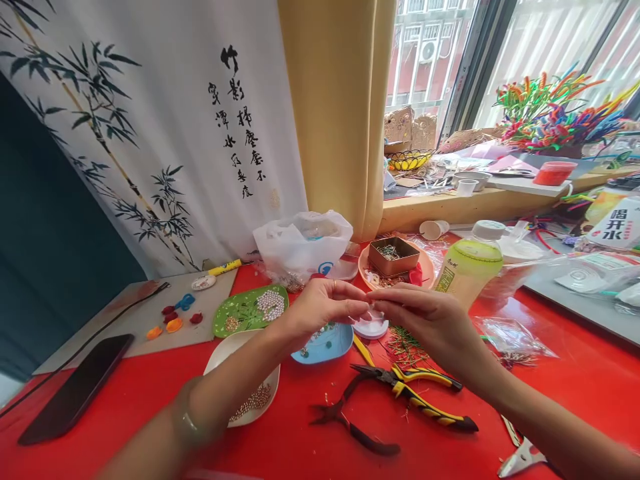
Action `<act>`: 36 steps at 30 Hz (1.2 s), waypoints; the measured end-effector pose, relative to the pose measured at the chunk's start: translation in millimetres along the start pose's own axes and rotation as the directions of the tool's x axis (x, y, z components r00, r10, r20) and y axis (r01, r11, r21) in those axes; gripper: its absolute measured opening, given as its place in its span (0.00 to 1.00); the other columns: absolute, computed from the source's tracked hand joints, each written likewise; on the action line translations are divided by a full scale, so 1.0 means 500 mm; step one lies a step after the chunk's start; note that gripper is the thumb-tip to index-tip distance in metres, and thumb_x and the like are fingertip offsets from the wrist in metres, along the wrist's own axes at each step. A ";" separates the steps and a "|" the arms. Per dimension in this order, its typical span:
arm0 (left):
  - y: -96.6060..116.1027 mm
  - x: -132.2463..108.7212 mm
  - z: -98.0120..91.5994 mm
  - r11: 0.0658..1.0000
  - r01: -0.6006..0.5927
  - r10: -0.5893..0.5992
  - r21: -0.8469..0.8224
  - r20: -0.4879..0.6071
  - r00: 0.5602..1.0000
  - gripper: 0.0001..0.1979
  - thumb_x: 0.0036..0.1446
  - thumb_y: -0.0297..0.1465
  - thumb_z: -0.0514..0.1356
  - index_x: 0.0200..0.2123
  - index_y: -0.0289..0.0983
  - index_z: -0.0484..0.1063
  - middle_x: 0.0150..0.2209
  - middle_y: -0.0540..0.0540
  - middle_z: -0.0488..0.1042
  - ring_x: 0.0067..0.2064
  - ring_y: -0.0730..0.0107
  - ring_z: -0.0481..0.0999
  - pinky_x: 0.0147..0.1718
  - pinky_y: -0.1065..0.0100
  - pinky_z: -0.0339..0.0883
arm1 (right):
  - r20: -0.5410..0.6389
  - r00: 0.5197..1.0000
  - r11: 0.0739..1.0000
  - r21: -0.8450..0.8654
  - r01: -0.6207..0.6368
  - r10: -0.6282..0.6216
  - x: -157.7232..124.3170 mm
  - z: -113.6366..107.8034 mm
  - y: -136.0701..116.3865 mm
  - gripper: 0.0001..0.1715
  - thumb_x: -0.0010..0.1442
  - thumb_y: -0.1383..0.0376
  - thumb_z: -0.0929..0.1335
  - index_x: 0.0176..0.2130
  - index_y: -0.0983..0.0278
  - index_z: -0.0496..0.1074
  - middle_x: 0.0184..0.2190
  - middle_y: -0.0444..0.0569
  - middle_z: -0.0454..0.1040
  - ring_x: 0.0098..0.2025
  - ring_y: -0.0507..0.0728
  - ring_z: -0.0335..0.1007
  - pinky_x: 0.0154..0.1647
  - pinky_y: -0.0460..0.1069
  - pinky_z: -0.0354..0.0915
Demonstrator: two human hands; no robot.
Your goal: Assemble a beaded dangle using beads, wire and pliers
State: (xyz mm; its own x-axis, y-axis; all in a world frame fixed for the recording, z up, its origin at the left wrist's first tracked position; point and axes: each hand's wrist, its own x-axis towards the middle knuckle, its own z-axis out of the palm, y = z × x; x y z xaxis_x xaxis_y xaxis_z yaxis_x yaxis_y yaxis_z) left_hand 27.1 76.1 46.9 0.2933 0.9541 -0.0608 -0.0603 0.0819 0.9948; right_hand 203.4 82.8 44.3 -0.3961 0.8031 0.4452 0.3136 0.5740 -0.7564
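Pinching closed with left grip (327,308) and right grip (433,320), tip to tip over blue dish (337,347) and white container (372,329); cannot tell on what. Could lose any tiny piece there through uneven pressure, scattering it among green strands (407,347).

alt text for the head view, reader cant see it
A person's left hand and right hand meet at the fingertips; anything pinched is too small to tell. On a red table are yellow-handled pliers and a green tray of beads.
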 end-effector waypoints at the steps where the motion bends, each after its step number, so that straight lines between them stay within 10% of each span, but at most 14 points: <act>1: -0.002 -0.005 -0.003 1.000 0.007 -0.007 0.002 -0.017 1.000 0.08 0.40 0.31 0.65 0.27 0.34 0.74 0.24 0.48 0.75 0.28 0.74 0.72 0.30 0.72 0.64 | 0.004 1.000 0.999 -0.028 0.018 -0.018 0.000 0.004 -0.001 0.10 0.54 0.63 0.65 0.35 0.63 0.75 0.31 0.47 0.77 0.31 0.54 0.72 0.28 0.46 0.67; 17: -0.008 -0.058 -0.025 0.923 -0.105 0.193 0.369 -0.209 0.959 0.06 0.45 0.32 0.61 0.26 0.35 0.73 0.26 0.48 0.74 0.26 0.72 0.70 0.24 0.71 0.63 | 0.140 0.983 0.968 0.205 -0.148 0.121 -0.014 0.010 -0.027 0.12 0.54 0.64 0.65 0.40 0.64 0.69 0.35 0.49 0.77 0.34 0.54 0.73 0.37 0.50 0.70; 23: -0.001 -0.035 -0.055 0.554 -0.107 0.420 0.826 -0.165 0.893 0.04 0.47 0.29 0.59 0.27 0.38 0.75 0.31 0.47 0.74 0.34 0.66 0.71 0.35 0.66 0.64 | 0.085 0.977 0.951 0.226 -0.211 0.196 -0.009 -0.003 -0.001 0.10 0.51 0.61 0.67 0.33 0.65 0.71 0.31 0.48 0.77 0.33 0.54 0.74 0.35 0.47 0.70; 27: -0.001 0.004 -0.082 0.255 -0.018 0.378 0.967 -0.082 0.922 0.07 0.50 0.29 0.56 0.28 0.39 0.75 0.32 0.47 0.75 0.37 0.63 0.71 0.34 0.65 0.63 | 0.009 0.976 0.973 0.071 -0.219 0.219 0.000 -0.020 0.033 0.11 0.53 0.60 0.65 0.32 0.65 0.73 0.31 0.49 0.77 0.33 0.55 0.73 0.33 0.47 0.70; 36: -0.058 0.115 -0.106 0.182 0.027 0.340 0.983 -0.088 0.936 0.08 0.51 0.28 0.54 0.32 0.38 0.74 0.33 0.43 0.76 0.37 0.59 0.73 0.36 0.63 0.63 | 0.046 0.990 0.950 -0.291 -0.112 0.131 0.043 -0.011 0.139 0.14 0.54 0.66 0.61 0.36 0.66 0.73 0.33 0.50 0.77 0.35 0.56 0.73 0.35 0.49 0.66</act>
State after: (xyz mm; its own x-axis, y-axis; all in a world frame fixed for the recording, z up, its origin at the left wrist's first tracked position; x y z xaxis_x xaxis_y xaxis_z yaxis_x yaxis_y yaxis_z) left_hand -4.7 143.8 10.3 0.1701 0.9466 0.2737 0.9348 -0.2429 0.2591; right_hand 221.5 141.1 4.0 -0.3908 0.8633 0.3194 0.5936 0.5016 -0.6294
